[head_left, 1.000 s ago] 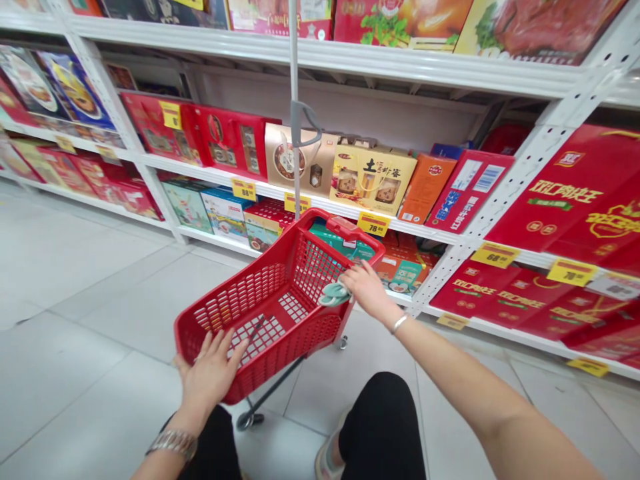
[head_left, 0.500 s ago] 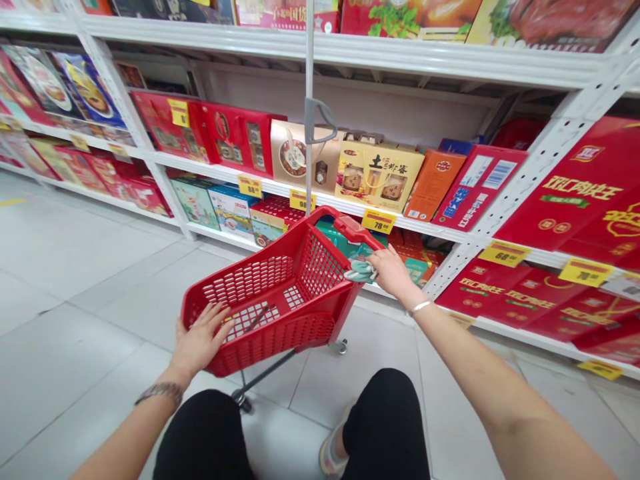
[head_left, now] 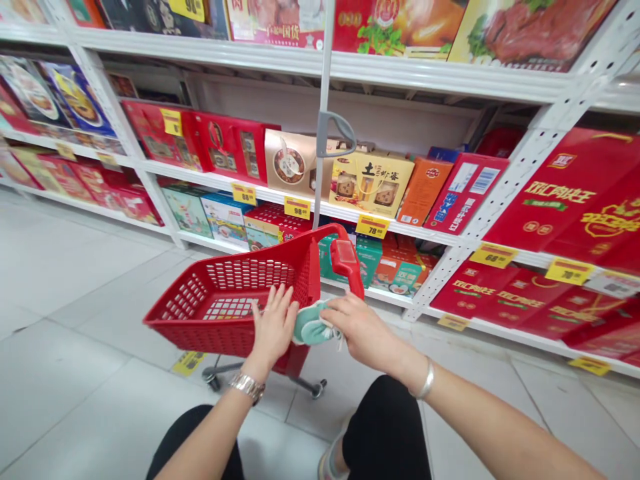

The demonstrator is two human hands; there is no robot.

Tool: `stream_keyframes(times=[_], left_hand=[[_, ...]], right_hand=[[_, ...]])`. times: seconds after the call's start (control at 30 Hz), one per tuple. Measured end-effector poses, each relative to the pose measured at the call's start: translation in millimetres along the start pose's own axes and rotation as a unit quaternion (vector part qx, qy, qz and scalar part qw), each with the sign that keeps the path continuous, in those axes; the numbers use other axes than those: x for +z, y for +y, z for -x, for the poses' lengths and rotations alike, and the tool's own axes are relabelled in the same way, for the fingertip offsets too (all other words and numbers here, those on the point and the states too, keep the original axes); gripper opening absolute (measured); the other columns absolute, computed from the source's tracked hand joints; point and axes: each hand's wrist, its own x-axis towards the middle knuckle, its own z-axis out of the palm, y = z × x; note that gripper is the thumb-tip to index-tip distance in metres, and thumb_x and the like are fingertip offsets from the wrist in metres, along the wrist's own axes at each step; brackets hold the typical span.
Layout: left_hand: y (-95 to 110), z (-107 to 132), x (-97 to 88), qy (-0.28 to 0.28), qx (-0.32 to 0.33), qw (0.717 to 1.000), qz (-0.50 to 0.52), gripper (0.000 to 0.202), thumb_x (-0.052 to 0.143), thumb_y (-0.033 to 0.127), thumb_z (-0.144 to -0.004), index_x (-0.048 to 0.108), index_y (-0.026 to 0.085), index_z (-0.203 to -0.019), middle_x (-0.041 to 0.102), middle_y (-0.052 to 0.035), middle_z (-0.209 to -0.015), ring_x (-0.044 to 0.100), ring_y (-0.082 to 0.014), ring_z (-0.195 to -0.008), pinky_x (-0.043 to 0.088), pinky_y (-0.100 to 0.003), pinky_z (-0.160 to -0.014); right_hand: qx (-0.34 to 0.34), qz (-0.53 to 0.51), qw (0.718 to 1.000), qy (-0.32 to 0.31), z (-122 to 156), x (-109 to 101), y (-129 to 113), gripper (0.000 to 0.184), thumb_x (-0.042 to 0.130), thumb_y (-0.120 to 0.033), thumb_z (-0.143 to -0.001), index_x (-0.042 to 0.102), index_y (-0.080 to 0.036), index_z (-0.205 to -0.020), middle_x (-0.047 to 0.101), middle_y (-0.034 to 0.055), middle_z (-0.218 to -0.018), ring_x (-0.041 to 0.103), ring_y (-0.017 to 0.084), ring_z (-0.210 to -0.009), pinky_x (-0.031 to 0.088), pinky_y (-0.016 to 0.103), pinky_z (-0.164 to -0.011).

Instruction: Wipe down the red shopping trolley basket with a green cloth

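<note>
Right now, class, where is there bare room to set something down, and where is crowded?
Bare floor lies left of the red basket. Crowded: the basket's right end, where the left hand and right hand meet at a green cloth.

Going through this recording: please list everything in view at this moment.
Shopping trolley basket: one, red, on the floor ahead of the person
Cloth: one, mint green, at the basket's near edge
Pole: one, grey, upright beyond the basket
Gift boxes: many, mostly red and gold, on shelves
Price tags: many, yellow, along shelf edges
Shelving: one run, white, ahead
Floor tiles: many, pale grey, underfoot
Trousers: one pair, black, at bottom
Left hand: one, on the basket
Right hand: one, on the cloth
</note>
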Motion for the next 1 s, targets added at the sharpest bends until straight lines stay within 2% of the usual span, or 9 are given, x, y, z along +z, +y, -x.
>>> stream_keyframes(times=[0.17,0.27,0.37,0.5,0.6,0.7,0.83,0.9,1.0], left_hand=[[21.5,4.6,-17.0,-0.008,0.03,0.999,0.009,0.053,0.025,0.034,-0.106,0.042,0.025,-0.155,0.044,-0.0112,-0.16,0.033,-0.027,-0.153,0.023,-0.064,-0.121],[13.2,11.4,-28.7,-0.037,0.039,0.999,0.001,0.054,0.021,0.034,-0.106,0.039,0.024,-0.157,0.046,-0.0102,-0.159,0.036,-0.0244,-0.151,0.023,-0.058,-0.123],[-2.6,18.1,-37.1,-0.063,0.041,0.997,0.004,0.058,0.015,0.031,-0.105,0.029,0.021,-0.16,0.045,-0.0103,-0.159,0.039,-0.0225,-0.15,0.022,-0.055,-0.125],[-21.2,23.9,-40.8,-0.068,0.075,0.995,-0.004,0.059,0.018,0.029,-0.104,0.019,0.021,-0.163,0.051,-0.0108,-0.155,0.053,-0.0218,-0.14,0.017,-0.053,-0.126],[-25.7,26.1,-40.4,-0.068,0.104,0.992,0.008,0.061,0.022,0.031,-0.103,0.018,0.021,-0.163,0.051,-0.0114,-0.155,0.054,-0.0225,-0.139,0.011,-0.055,-0.127],[-21.1,27.9,-40.2,-0.067,0.116,0.991,0.02,0.062,0.024,0.032,-0.102,0.021,0.02,-0.163,0.051,-0.0125,-0.155,0.049,-0.0238,-0.142,0.007,-0.058,-0.127],[-8.9,31.2,-40.0,-0.063,0.115,0.991,0.013,0.061,0.026,0.032,-0.102,0.026,0.02,-0.161,0.049,-0.0141,-0.156,0.045,-0.0258,-0.146,0.006,-0.063,-0.125],[-3.6,33.4,-39.6,-0.058,0.116,0.992,0.006,0.061,0.026,0.033,-0.102,0.028,0.02,-0.161,0.047,-0.0133,-0.158,0.041,-0.0261,-0.148,0.007,-0.064,-0.125],[0.3,36.5,-40.0,-0.055,0.11,0.992,-0.008,0.061,0.028,0.038,-0.102,0.029,0.02,-0.16,0.045,-0.0125,-0.159,0.035,-0.0278,-0.152,0.011,-0.065,-0.125]], right_hand=[[-0.084,-0.004,0.996,-0.018,-1.4,-26.0,-17.2,0.044,0.054,0.002,-0.086,0.065,-0.024,-0.119,0.07,0.0065,-0.116,0.061,0.02,-0.108,0.042,0.035,-0.103],[-0.098,0.015,0.995,0.013,-8.5,-28.4,-20.0,0.038,0.053,-0.001,-0.09,0.064,-0.021,-0.121,0.069,0.0094,-0.121,0.059,0.021,-0.114,0.041,0.038,-0.107],[-0.115,0.029,0.993,0.006,-17.8,-20.0,-13.8,0.031,0.052,-0.007,-0.096,0.065,-0.02,-0.12,0.07,0.0099,-0.119,0.059,0.021,-0.116,0.041,0.039,-0.109],[-0.121,0.045,0.992,-0.011,-35.1,-12.4,18.9,0.03,0.052,-0.013,-0.1,0.068,-0.023,-0.122,0.072,0.0069,-0.124,0.059,0.02,-0.12,0.037,0.042,-0.115],[-0.134,0.056,0.989,-0.009,-54.0,-16.3,53.1,0.032,0.051,-0.016,-0.101,0.069,-0.028,-0.125,0.072,0.0023,-0.128,0.053,0.018,-0.131,0.027,0.044,-0.123],[-0.112,0.08,0.99,0.0,-78.3,-22.0,82.8,0.028,0.054,-0.018,-0.1,0.073,-0.03,-0.117,0.074,0.0009,-0.121,0.053,0.018,-0.13,0.025,0.042,-0.123],[-0.01,0.096,0.995,-0.012,-108.9,-18.7,113.4,0.028,0.053,-0.012,-0.097,0.076,-0.025,-0.108,0.076,0.006,-0.113,0.059,0.023,-0.121,0.033,0.045,-0.117],[0.025,0.079,0.997,-0.004,-116.8,-11.6,125.1,0.03,0.052,-0.01,-0.095,0.075,-0.022,-0.112,0.074,0.0099,-0.119,0.057,0.026,-0.124,0.036,0.049,-0.115],[0.015,0.031,0.999,0.012,-114.1,0.6,136.1,0.042,0.053,-0.006,-0.089,0.07,-0.021,-0.125,0.068,0.0113,-0.134,0.052,0.029,-0.134,0.035,0.053,-0.116]])
